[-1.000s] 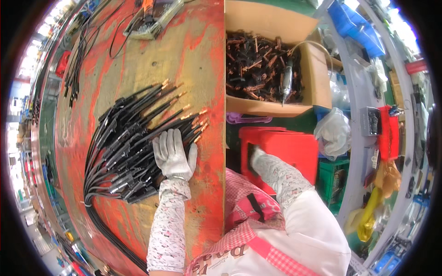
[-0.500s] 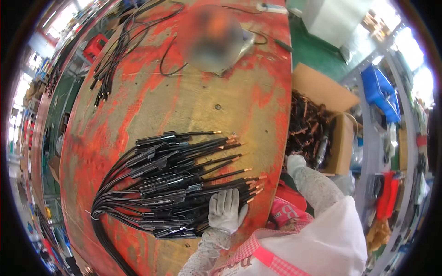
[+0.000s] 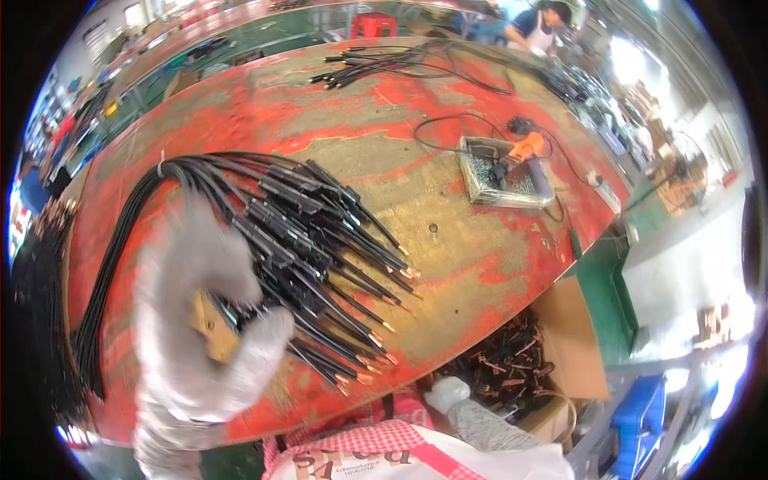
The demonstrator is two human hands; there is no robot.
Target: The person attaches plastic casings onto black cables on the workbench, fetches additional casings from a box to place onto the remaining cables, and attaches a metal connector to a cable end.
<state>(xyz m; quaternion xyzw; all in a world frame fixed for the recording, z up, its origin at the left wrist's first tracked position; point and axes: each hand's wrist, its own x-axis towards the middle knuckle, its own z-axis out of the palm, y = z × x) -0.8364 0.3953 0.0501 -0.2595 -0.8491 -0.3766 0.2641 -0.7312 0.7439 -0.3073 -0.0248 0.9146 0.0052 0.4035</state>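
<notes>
My left hand (image 3: 172, 320), in a pale glove and blurred, is raised over the left part of the table. Its thumb and fingers are apart in a C shape with nothing between them. Beneath and beside it lies a bundle of black cables (image 3: 128, 228) with black plastic housings (image 3: 292, 196) and bare copper ends pointing right. A tie (image 3: 162, 166) gathers them near the bend. At the table's near edge, my right hand (image 3: 446, 394), gloved too, looks curled closed beside the cardboard box; what it may hold is hidden.
The cardboard box (image 3: 572, 336) holds dark, copper-coloured pieces. An orange power tool (image 3: 528, 148) rests in a tray (image 3: 508, 198) of small metal parts. More black cables (image 3: 360, 68) lie at the far edge. Another person (image 3: 540, 28) is at the back right; a blue bin (image 3: 640, 416) stands right.
My left hand has lifted off the cables' copper-end side and moved left. The view has turned, so the bundle now appears further left and up. My right hand stays by the box.
</notes>
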